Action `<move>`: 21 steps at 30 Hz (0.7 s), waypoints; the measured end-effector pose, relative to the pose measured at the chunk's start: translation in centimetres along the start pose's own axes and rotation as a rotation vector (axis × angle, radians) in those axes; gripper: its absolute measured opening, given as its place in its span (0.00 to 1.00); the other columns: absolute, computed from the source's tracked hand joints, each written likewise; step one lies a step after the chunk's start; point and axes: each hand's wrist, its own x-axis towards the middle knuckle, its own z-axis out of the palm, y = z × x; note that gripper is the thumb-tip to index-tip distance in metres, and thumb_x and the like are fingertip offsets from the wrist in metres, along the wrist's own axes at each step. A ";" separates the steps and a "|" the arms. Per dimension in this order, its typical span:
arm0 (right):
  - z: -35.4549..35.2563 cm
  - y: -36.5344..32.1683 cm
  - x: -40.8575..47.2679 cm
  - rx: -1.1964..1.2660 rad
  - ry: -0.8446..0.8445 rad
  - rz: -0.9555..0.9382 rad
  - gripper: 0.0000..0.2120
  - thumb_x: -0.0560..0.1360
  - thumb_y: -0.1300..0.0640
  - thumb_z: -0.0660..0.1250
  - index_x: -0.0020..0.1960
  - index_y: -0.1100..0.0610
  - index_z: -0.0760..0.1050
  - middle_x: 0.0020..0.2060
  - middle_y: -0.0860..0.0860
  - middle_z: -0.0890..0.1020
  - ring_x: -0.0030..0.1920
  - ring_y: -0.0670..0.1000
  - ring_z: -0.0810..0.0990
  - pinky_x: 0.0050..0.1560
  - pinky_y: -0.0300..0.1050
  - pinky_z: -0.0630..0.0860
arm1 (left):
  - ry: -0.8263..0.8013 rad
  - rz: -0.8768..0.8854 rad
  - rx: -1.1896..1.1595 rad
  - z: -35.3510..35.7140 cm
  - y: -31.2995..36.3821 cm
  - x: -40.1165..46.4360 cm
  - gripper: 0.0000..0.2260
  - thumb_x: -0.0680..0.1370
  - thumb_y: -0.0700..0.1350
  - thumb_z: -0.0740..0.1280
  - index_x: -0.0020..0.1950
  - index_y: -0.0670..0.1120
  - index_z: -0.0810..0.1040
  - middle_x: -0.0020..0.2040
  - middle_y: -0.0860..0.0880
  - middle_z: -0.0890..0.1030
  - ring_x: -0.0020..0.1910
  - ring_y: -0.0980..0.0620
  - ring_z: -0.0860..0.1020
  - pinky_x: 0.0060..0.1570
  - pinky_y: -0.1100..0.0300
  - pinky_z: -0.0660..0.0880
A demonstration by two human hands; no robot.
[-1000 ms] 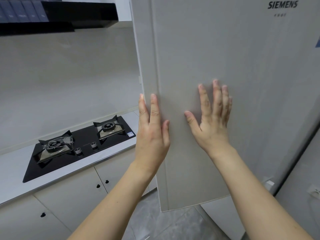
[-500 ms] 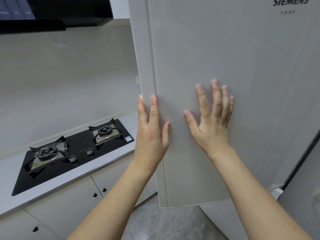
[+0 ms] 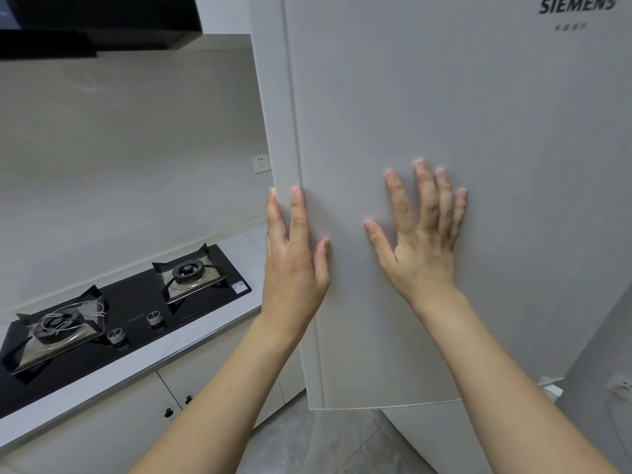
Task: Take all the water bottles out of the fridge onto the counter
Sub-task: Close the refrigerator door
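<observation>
The grey fridge door (image 3: 496, 138) fills the right of the view, its left edge facing me. My left hand (image 3: 294, 265) lies flat along that edge with straight fingers pointing up. My right hand (image 3: 424, 241) presses flat on the door face, fingers spread. No water bottle is in view; the fridge's inside is hidden behind the door. The white counter (image 3: 143, 367) runs along the left.
A black two-burner gas hob (image 3: 113, 319) is set in the counter, with white cabinets (image 3: 102, 436) below and a black hood (image 3: 99, 22) above. A wall socket (image 3: 261, 164) sits beside the fridge. Grey floor tiles (image 3: 307, 443) show below the door.
Both hands stay flat on the door. The door's bottom edge has swung a little toward the fridge body, and the view has shifted so the hob sits further left.
</observation>
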 end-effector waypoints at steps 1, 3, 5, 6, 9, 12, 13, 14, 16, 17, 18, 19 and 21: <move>0.1 0.2 0.1 -0.001 -0.002 0.000 0.30 0.78 0.42 0.62 0.76 0.51 0.63 0.75 0.56 0.59 0.76 0.61 0.55 0.73 0.68 0.50 | 0.002 -0.007 -0.002 0.2 -0.1 0.2 0.35 0.79 0.41 0.66 0.80 0.47 0.49 0.79 0.39 0.46 0.78 0.44 0.49 0.72 0.53 0.62; 0.5 0.6 0.4 -0.007 0.002 -0.007 0.30 0.78 0.42 0.62 0.76 0.51 0.63 0.75 0.56 0.58 0.76 0.60 0.55 0.73 0.68 0.50 | 0.006 -0.017 -0.011 0.6 -0.3 0.6 0.35 0.79 0.42 0.66 0.80 0.47 0.49 0.79 0.39 0.47 0.78 0.44 0.49 0.72 0.54 0.60; 1.0 1.0 0.7 -0.014 0.010 -0.019 0.30 0.77 0.41 0.62 0.76 0.50 0.63 0.75 0.55 0.57 0.76 0.60 0.55 0.73 0.68 0.49 | 0.012 -0.028 -0.017 1.0 -0.6 0.9 0.35 0.79 0.42 0.66 0.80 0.47 0.50 0.80 0.40 0.46 0.79 0.45 0.49 0.72 0.54 0.60; 1.1 1.0 0.7 -0.016 0.009 -0.020 0.30 0.77 0.41 0.62 0.76 0.50 0.63 0.75 0.55 0.57 0.76 0.60 0.55 0.73 0.67 0.49 | 0.010 -0.035 -0.021 1.1 -0.7 1.0 0.35 0.79 0.42 0.67 0.80 0.48 0.49 0.80 0.41 0.46 0.79 0.46 0.48 0.72 0.55 0.60; 1.9 1.3 1.0 -0.020 0.009 -0.028 0.30 0.77 0.42 0.63 0.76 0.50 0.63 0.75 0.54 0.57 0.76 0.60 0.55 0.74 0.66 0.47 | 0.013 -0.066 -0.025 1.7 -1.1 1.8 0.36 0.79 0.44 0.67 0.80 0.51 0.49 0.80 0.43 0.46 0.79 0.53 0.45 0.71 0.65 0.55; 2.8 1.8 1.2 -0.022 0.021 -0.041 0.30 0.77 0.42 0.63 0.76 0.50 0.63 0.75 0.54 0.57 0.76 0.59 0.56 0.74 0.64 0.47 | 0.028 -0.099 -0.043 2.5 -1.3 2.5 0.37 0.78 0.44 0.68 0.80 0.52 0.49 0.80 0.43 0.47 0.76 0.64 0.42 0.67 0.78 0.46; 3.1 2.0 1.3 -0.025 0.026 -0.045 0.30 0.77 0.42 0.64 0.76 0.49 0.63 0.75 0.53 0.58 0.76 0.59 0.56 0.74 0.64 0.47 | 0.038 -0.116 -0.051 2.8 -1.3 2.7 0.37 0.78 0.44 0.68 0.80 0.52 0.50 0.80 0.43 0.48 0.76 0.65 0.42 0.65 0.80 0.45; 3.5 2.1 1.4 -0.025 0.028 -0.046 0.30 0.77 0.43 0.64 0.76 0.49 0.63 0.75 0.53 0.58 0.76 0.59 0.56 0.74 0.64 0.48 | 0.048 -0.133 -0.054 3.1 -1.4 3.0 0.37 0.78 0.44 0.69 0.80 0.53 0.50 0.80 0.43 0.49 0.76 0.64 0.43 0.64 0.82 0.45; 4.1 2.3 1.6 -0.016 0.036 -0.053 0.30 0.76 0.44 0.65 0.76 0.49 0.63 0.75 0.54 0.60 0.76 0.58 0.56 0.73 0.64 0.48 | 0.066 -0.149 -0.046 3.6 -1.7 3.6 0.37 0.77 0.45 0.70 0.80 0.52 0.51 0.80 0.43 0.52 0.78 0.58 0.46 0.62 0.84 0.45; 4.4 2.5 1.7 -0.011 0.040 -0.055 0.30 0.76 0.44 0.65 0.76 0.49 0.63 0.75 0.54 0.61 0.76 0.58 0.56 0.73 0.64 0.49 | 0.067 -0.155 -0.038 3.8 -1.9 3.9 0.37 0.77 0.45 0.70 0.80 0.52 0.52 0.80 0.44 0.53 0.78 0.56 0.46 0.61 0.84 0.45; 4.8 2.6 1.7 -0.011 0.040 -0.055 0.30 0.76 0.44 0.66 0.76 0.49 0.64 0.75 0.54 0.62 0.76 0.58 0.56 0.73 0.64 0.49 | 0.064 -0.161 -0.034 4.2 -2.1 4.1 0.37 0.77 0.45 0.70 0.80 0.52 0.52 0.80 0.45 0.53 0.78 0.55 0.47 0.61 0.85 0.46; 5.0 2.6 1.8 -0.015 0.039 -0.055 0.30 0.76 0.45 0.66 0.76 0.49 0.63 0.75 0.54 0.62 0.76 0.58 0.56 0.73 0.64 0.49 | 0.058 -0.168 -0.036 4.4 -2.3 4.4 0.37 0.77 0.45 0.70 0.80 0.53 0.51 0.80 0.45 0.53 0.78 0.56 0.46 0.60 0.85 0.46; 5.7 2.8 1.9 -0.019 0.043 -0.055 0.31 0.75 0.45 0.65 0.76 0.49 0.63 0.76 0.53 0.62 0.76 0.57 0.56 0.73 0.63 0.48 | 0.055 -0.185 -0.052 4.9 -2.6 4.8 0.37 0.77 0.46 0.70 0.80 0.55 0.51 0.80 0.47 0.53 0.78 0.58 0.46 0.59 0.86 0.47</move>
